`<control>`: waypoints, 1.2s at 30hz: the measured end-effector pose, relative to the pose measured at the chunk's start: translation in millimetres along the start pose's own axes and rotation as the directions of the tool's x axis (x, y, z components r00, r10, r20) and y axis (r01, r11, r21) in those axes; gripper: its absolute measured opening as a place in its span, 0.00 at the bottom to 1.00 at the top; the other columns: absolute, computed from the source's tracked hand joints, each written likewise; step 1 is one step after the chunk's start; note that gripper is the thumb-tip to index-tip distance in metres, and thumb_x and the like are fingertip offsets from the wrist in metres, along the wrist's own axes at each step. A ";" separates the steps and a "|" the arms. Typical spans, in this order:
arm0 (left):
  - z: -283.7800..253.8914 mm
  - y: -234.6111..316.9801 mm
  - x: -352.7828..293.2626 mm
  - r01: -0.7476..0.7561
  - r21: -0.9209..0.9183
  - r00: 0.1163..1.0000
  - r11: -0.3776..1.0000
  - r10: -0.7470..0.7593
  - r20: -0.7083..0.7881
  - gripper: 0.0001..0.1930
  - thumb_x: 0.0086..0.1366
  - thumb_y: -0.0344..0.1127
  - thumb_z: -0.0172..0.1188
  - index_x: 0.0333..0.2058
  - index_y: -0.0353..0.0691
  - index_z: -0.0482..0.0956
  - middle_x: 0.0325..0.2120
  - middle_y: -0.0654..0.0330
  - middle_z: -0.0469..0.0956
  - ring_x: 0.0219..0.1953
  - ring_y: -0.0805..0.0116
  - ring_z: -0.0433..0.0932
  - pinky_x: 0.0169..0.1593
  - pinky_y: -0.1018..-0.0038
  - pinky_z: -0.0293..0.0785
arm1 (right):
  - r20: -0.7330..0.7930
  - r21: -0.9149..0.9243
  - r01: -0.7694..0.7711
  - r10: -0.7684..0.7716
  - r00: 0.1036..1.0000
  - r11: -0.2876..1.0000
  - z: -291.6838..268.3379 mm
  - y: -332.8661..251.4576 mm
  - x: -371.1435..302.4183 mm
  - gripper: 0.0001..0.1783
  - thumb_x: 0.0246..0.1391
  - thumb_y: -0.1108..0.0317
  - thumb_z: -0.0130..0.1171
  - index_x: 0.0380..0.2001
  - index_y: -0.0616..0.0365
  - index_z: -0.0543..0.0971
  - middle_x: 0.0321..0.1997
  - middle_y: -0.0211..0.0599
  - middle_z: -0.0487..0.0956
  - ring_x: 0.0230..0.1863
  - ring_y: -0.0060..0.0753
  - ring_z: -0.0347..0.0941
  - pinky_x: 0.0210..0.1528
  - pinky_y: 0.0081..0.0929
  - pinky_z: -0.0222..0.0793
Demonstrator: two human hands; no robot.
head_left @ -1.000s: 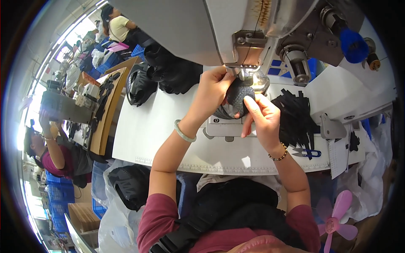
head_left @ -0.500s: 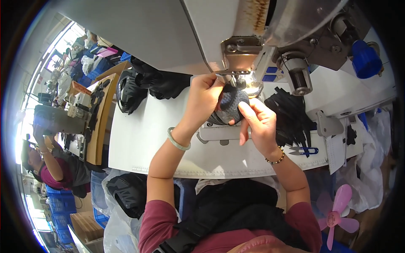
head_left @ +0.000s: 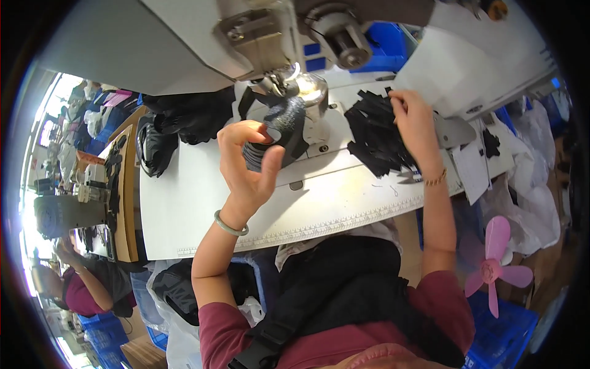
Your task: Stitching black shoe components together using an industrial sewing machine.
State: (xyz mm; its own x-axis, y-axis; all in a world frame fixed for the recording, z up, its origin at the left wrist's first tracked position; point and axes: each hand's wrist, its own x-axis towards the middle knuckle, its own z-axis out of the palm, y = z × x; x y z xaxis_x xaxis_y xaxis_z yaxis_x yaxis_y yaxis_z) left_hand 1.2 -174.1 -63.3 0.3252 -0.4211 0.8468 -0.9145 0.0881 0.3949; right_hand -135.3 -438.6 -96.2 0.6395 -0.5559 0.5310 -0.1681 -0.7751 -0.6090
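A dark grey, textured shoe upper (head_left: 287, 126) sits under the sewing machine's lit needle area (head_left: 284, 85). My left hand (head_left: 243, 166), a pale green bangle at its wrist, is at the upper's near left side. Its curved fingers touch the upper while the thumb stands well apart from them. My right hand (head_left: 418, 126) is over the far right edge of a pile of black strips (head_left: 376, 132). Its fingers are bent and close together at the strips; what lies between the fingertips is too small to make out.
Thread snips (head_left: 409, 178) lie beside my right wrist. More black shoe pieces (head_left: 190, 117) are heaped on the table's left. A ruler strip (head_left: 307, 232) runs along the front edge. A pink fan (head_left: 491, 270) stands at lower right. Another person (head_left: 86, 289) works at far left.
My right hand has left the upper and moved right to the black strips. The left hand has loosened, thumb and fingers now apart. The head view has shifted, so the machine appears further left.
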 end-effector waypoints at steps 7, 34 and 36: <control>13.2 -1.2 -11.9 -0.167 0.271 0.984 0.948 0.145 0.101 0.09 0.51 0.29 0.64 0.27 0.42 0.71 0.28 0.61 0.73 0.37 0.61 0.72 0.51 0.63 0.63 | 0.479 -0.422 0.051 0.175 0.860 0.905 19.6 54.0 53.4 0.09 0.42 0.76 0.59 0.29 0.68 0.76 0.34 0.53 0.77 0.38 0.51 0.74 0.41 0.39 0.68; 42.4 54.7 -11.8 0.544 -0.529 0.839 0.651 -0.417 0.350 0.14 0.57 0.21 0.57 0.44 0.37 0.78 0.35 0.62 0.74 0.29 0.81 0.72 0.30 0.83 0.70 | 0.377 0.837 -0.324 -0.035 0.926 0.442 -2.5 -94.9 -58.7 0.05 0.56 0.74 0.55 0.35 0.63 0.73 0.24 0.32 0.75 0.21 0.17 0.72 0.21 0.13 0.67; 47.0 55.4 -10.8 0.438 -0.490 0.899 0.754 -0.355 0.257 0.13 0.57 0.21 0.57 0.41 0.37 0.79 0.33 0.62 0.75 0.28 0.81 0.72 0.30 0.84 0.70 | 0.341 0.852 -0.304 -0.010 0.940 0.426 -0.3 -94.6 -59.5 0.05 0.56 0.75 0.55 0.35 0.64 0.72 0.24 0.32 0.75 0.22 0.17 0.73 0.21 0.13 0.68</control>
State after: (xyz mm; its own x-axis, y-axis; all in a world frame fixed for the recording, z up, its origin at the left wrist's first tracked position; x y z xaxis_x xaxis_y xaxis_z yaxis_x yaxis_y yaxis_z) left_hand -64.3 -207.1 -67.3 0.5548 -0.6421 0.5291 -0.4286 0.3245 0.8432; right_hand -157.6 -332.3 -70.1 0.8587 -0.4122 0.3045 0.3728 0.0948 -0.9230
